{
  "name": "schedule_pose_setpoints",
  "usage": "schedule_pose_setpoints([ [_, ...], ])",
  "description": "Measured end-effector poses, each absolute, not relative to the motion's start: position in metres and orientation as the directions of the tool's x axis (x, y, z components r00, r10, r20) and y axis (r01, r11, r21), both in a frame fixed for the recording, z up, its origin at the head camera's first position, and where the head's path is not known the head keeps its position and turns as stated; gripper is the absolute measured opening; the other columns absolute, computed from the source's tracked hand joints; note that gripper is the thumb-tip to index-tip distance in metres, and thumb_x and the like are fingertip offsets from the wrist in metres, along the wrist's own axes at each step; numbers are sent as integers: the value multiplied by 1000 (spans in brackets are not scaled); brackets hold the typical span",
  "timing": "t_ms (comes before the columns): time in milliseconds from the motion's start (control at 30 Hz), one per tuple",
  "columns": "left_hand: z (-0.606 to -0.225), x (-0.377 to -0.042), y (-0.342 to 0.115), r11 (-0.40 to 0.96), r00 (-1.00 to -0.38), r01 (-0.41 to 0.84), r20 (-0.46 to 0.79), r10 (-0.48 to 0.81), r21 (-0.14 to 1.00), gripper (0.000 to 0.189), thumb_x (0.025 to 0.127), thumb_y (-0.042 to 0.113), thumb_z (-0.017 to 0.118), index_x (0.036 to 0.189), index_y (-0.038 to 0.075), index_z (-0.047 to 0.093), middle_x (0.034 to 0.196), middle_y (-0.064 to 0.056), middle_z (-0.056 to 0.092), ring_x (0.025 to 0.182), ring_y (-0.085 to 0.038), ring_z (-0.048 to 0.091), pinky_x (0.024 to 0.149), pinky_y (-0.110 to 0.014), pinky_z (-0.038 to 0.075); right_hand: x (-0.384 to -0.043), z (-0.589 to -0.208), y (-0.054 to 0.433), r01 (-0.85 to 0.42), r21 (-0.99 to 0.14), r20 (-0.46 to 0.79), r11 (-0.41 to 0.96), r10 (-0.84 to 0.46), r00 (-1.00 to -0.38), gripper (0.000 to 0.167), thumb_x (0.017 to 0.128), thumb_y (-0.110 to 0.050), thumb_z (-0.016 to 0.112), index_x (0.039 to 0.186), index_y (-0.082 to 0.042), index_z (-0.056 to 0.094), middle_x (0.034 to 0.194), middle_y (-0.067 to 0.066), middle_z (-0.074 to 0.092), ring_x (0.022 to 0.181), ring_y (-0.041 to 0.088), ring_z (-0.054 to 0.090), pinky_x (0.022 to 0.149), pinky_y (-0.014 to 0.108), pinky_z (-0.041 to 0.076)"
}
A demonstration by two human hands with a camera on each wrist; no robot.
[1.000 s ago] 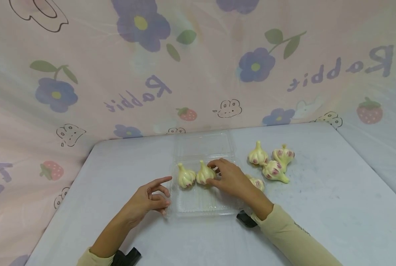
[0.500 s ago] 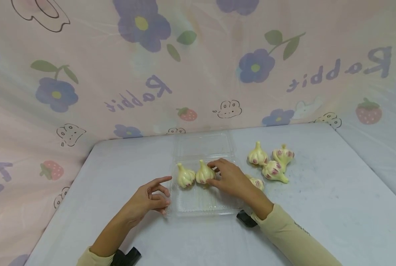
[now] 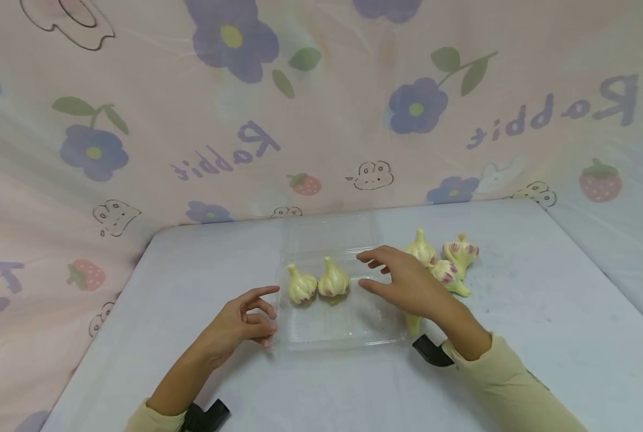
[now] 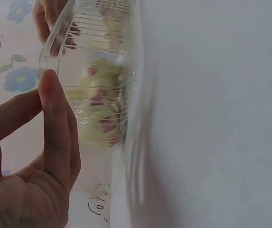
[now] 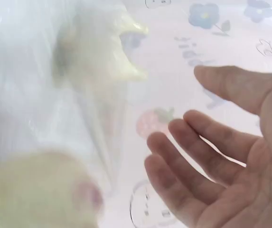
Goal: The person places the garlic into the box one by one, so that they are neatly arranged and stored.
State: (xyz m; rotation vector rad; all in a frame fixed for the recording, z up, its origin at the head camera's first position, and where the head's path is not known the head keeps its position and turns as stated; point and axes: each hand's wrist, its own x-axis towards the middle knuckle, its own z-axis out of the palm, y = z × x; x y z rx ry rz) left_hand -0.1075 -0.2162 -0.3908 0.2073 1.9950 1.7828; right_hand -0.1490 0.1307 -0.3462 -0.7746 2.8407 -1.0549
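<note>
Two cream-coloured garlic bulbs, the left bulb (image 3: 302,287) and the right bulb (image 3: 334,279), sit side by side with stems up in a clear plastic clamshell box (image 3: 321,336). At the box's left side rests my left hand (image 3: 235,327), fingers loosely bent; in the left wrist view a fingertip (image 4: 50,83) meets the rim. My right hand (image 3: 408,285) hovers over the box's right edge with fingers spread and nothing held. It partly covers a bulb beneath it, whose stem (image 3: 414,324) shows by the wrist. A blurred bulb (image 5: 41,190) lies below it in the right wrist view.
Right of the box lie more garlic bulbs: one upright (image 3: 420,247), one with purple streaks (image 3: 460,252), and one on its side (image 3: 448,277). The box's lid (image 3: 329,231) is folded back toward the patterned curtain (image 3: 332,108). All stand on a white-covered table (image 3: 543,336).
My right hand has let go of the right-hand bulb in the box and moved right, opening its fingers. The bulb stays upright. My left hand has not moved.
</note>
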Motion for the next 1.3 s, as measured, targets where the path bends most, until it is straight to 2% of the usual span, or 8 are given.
schedule_pose_setpoints([
  [267, -388, -110, -219, 171, -887, -178, -233, 399, 969, 78, 88, 0, 71, 154, 5, 31, 104, -5, 54, 70, -9, 65, 64, -31, 62, -138, -343, 190, -455, -562, 150, 691, -456, -877, 41, 95, -31, 68, 132, -14, 61, 125, 4, 67, 107, 27, 66, 89, 48, 57],
  [433, -387, -113, -219, 171, -886, -174, -230, 403, 970, 79, 87, 2, 73, 154, 4, 31, 104, -6, 53, 71, -9, 65, 64, -30, 62, -129, -352, 215, -462, -516, 129, 721, -469, -874, 37, 96, -36, 67, 129, -20, 63, 126, -1, 66, 108, 24, 66, 86, 46, 58],
  [600, -387, -114, -219, 150, -879, -166, -215, 425, 975, 80, 87, 1, 72, 154, 1, 29, 103, -5, 53, 71, -8, 65, 64, -29, 62, -123, -365, 221, -541, -457, 178, 706, -523, -833, 31, 92, -26, 72, 123, -25, 66, 127, -8, 65, 114, 20, 63, 90, 44, 56],
  [700, -387, -113, -218, 138, -880, -167, -211, 426, 976, 80, 87, 1, 72, 154, 0, 28, 103, -5, 54, 71, -8, 65, 64, -29, 62, -124, -370, 220, -602, -412, 222, 684, -565, -795, 35, 88, -21, 76, 121, -26, 66, 127, -12, 65, 121, 18, 61, 96, 43, 53],
  [800, -388, -113, -218, 138, -884, -185, -226, 410, 973, 80, 86, 1, 73, 154, 2, 30, 102, -4, 54, 69, -8, 65, 63, -28, 62, -126, -372, 219, -628, -394, 222, 672, -593, -774, 38, 86, -21, 78, 122, -25, 66, 124, -15, 64, 120, 15, 60, 97, 42, 52],
  [1067, -390, -113, -219, 143, -885, -183, -226, 407, 973, 78, 88, -2, 70, 155, 5, 31, 103, -4, 53, 68, -9, 65, 63, -29, 62, -126, -374, 218, -580, -402, 150, 709, -574, -805, 44, 86, -33, 78, 126, -23, 63, 123, -14, 65, 114, 12, 63, 94, 41, 55],
  [1300, -392, -113, -221, 170, -883, -158, -216, 417, 973, 76, 89, -2, 68, 155, 6, 30, 106, -6, 53, 72, -9, 65, 64, -30, 62, -125, -381, 214, -530, -454, 90, 716, -555, -827, 68, 73, -35, 88, 132, -24, 57, 127, -12, 61, 121, 17, 58, 101, 46, 51],
])
